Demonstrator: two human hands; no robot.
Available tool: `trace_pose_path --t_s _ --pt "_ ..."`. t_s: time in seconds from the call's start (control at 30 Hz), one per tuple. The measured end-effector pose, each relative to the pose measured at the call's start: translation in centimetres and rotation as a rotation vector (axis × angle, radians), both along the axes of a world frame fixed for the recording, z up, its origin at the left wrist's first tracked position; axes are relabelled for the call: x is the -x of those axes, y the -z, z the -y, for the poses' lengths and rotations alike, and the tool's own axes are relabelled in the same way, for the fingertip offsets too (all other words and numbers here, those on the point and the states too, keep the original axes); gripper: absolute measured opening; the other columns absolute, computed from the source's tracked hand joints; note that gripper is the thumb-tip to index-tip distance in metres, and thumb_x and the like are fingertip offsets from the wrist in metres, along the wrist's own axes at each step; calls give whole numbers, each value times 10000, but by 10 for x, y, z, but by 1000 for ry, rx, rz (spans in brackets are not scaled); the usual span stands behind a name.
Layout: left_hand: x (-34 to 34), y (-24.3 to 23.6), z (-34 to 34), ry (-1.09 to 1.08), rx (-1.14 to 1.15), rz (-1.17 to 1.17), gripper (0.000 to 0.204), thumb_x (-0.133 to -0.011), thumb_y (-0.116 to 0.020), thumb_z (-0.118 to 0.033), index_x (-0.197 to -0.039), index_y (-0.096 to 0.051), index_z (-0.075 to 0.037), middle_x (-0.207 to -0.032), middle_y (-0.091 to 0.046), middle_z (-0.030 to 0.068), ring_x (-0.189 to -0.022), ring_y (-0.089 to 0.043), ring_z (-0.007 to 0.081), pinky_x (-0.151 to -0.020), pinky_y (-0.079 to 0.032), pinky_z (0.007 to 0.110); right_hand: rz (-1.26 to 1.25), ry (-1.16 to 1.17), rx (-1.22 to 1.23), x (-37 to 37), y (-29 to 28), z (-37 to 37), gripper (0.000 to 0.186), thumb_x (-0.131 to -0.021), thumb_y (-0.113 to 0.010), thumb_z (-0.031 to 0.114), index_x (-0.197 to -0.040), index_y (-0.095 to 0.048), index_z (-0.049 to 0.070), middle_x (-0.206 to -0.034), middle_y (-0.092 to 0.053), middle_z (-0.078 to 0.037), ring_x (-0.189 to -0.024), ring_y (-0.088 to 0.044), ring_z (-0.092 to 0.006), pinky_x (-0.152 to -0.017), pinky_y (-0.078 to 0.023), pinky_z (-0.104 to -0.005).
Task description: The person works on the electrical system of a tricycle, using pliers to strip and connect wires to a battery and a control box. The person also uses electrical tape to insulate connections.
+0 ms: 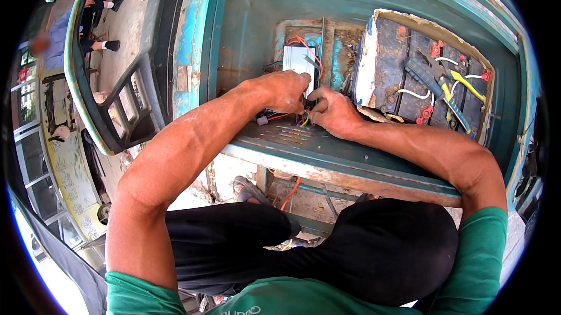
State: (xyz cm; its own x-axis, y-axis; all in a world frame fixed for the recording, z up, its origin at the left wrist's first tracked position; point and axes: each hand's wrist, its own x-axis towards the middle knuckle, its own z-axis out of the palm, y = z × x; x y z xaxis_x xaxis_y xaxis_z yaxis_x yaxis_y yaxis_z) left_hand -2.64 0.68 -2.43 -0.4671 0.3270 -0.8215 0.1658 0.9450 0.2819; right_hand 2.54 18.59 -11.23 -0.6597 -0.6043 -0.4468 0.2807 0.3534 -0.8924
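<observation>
Inside a teal metal compartment, my left hand [286,92] and my right hand [334,112] meet with bent, closed fingers. Between their fingertips is a small black wire connector [308,105], partly hidden by the fingers. Coloured wires [304,120], yellow and blue among them, hang just below it. Just beyond my left hand sits a silver finned metal box [298,61], likely a controller, with red wires [301,40] running over its far end. A white plug [262,120] lies by my left wrist, next to orange wires.
To the right, a worn carton [367,64] holds several dark batteries [388,52] joined by white cables. Yellow-handled pliers [466,85] and a tool with a grey-blue handle [423,75] lie on them. The compartment's front edge [350,178] crosses under my forearms. An open door [160,40] stands left; a person sits beyond.
</observation>
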Motion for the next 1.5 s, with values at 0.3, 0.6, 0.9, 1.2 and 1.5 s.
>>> trace_pose_path --t_s 0.3,0.6,0.9,1.2,1.5 --pt "0 -4 -3 -15 32 -11 495 -855 -773 -246 -1195 -565 48 -1145 -680 274 -1117 -644 414 -954 -502 479 -73 -40 37 -1 -1 -2 297 -861 -682 30 -1144 -601 -10 -834 -728 -107 -788 -700 -152 -727 -560 -325" --pt "-3 2 1 -24 12 4 460 -861 -771 -257 -1169 -584 29 -1132 -693 244 -1114 -651 396 -945 -503 471 -20 -33 13 0 3 2 289 -847 -703 71 -1109 -655 -40 -889 -742 -116 -815 -707 -163 -762 -565 -323" --pt "-5 12 7 44 65 14 420 -871 -682 -346 -1095 -654 8 -1088 -697 250 -1032 -671 403 -873 -526 483 -81 33 51 -6 8 15 114 -785 -685 37 -836 -780 0 -853 -751 -172 -805 -728 -226 -745 -582 -366" --pt "-2 -4 -2 36 -26 -41 475 -811 -765 -339 -1097 -659 25 -1076 -713 234 -1029 -681 400 -889 -536 479 119 10 -53 -5 28 17 240 -821 -743 233 -953 -770 35 -908 -744 -151 -852 -709 -229 -792 -554 -357" --pt "-7 -11 -1 97 -9 -63 559 -746 -813 -395 -1147 -687 -27 -1118 -666 252 -1101 -634 397 -945 -515 477 146 -72 -97 -7 52 30 254 -873 -603 211 -930 -749 12 -857 -727 -173 -788 -700 -273 -746 -552 -396"
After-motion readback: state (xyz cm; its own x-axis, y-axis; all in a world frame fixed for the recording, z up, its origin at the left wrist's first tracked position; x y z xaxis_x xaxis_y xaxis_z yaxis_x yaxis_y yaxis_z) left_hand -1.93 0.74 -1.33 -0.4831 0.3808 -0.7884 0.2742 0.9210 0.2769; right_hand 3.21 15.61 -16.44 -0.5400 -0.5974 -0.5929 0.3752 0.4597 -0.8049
